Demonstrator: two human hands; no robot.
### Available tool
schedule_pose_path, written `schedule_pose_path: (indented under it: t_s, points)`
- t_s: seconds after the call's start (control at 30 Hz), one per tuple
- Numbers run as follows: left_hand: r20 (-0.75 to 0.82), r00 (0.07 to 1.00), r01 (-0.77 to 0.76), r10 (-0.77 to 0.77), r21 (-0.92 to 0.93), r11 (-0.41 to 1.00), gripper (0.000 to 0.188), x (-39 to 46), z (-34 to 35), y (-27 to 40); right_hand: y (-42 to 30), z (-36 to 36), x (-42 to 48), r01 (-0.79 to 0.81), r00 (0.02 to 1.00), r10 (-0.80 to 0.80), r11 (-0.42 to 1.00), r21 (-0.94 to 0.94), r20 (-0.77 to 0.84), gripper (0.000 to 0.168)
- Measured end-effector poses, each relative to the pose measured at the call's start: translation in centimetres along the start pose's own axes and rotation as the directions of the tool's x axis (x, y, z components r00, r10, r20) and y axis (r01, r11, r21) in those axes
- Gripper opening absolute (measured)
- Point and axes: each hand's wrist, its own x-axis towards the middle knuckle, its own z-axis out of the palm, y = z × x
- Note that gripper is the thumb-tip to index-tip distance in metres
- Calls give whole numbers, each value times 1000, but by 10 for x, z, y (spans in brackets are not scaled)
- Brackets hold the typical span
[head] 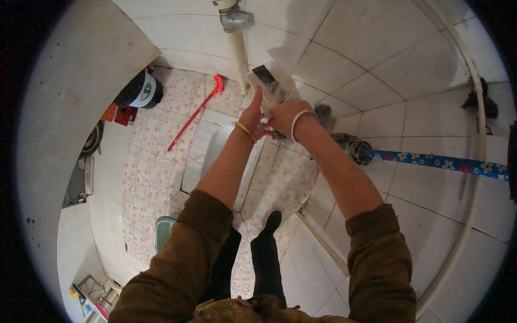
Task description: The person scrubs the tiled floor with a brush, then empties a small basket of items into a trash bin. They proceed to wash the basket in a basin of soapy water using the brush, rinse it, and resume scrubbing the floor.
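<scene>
Both hands are raised in front of me, holding a pale container-like object (255, 80) whose exact kind is unclear. A dark rectangular piece (264, 75) shows at its upper side, and blurred greyish matter lies near its middle. My left hand (253, 115) grips the near left side, thumb up along it. Curled fingers of my right hand (288, 115) press on the near right side and hide part of it. Below and beyond the hands is a white squat toilet (194, 161) set in the floor, partly covered by my left forearm.
A red stick with a hooked end (196, 113) lies left of the toilet. To the right, a mop with a blue flowered handle (436, 161) reaches toward the wall. A bucket (149, 91), a green bin (163, 230) and a wall pipe (238, 56) stand around.
</scene>
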Motion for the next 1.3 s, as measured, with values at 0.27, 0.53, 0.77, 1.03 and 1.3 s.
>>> schedule_pose_path:
  t_s: [0.27, 0.53, 0.77, 1.03, 1.3]
  points:
    - [120, 986, -96, 120, -186, 978, 35, 17, -17, -26, -8, 2, -50, 69, 967, 11, 951, 302, -255, 32]
    - [295, 949, 92, 111, -596, 798, 28, 48, -29, -36, 34, 81, -138, -84, 814, 528, 520, 850, -242, 38]
    - [82, 987, -37, 137, -717, 696, 28, 47, 44, 4, 17, 138, -169, -182, 800, 599, 292, 939, -31, 30]
    - [337, 938, 224, 79, -765, 604, 28, 7, 25, -32, 7, 179, -165, -194, 820, 572, 277, 941, 1, 40]
    - [387, 899, 149, 203, -708, 690, 35, 25, -24, -58, -5, 167, -162, -157, 836, 549, 231, 960, 4, 31]
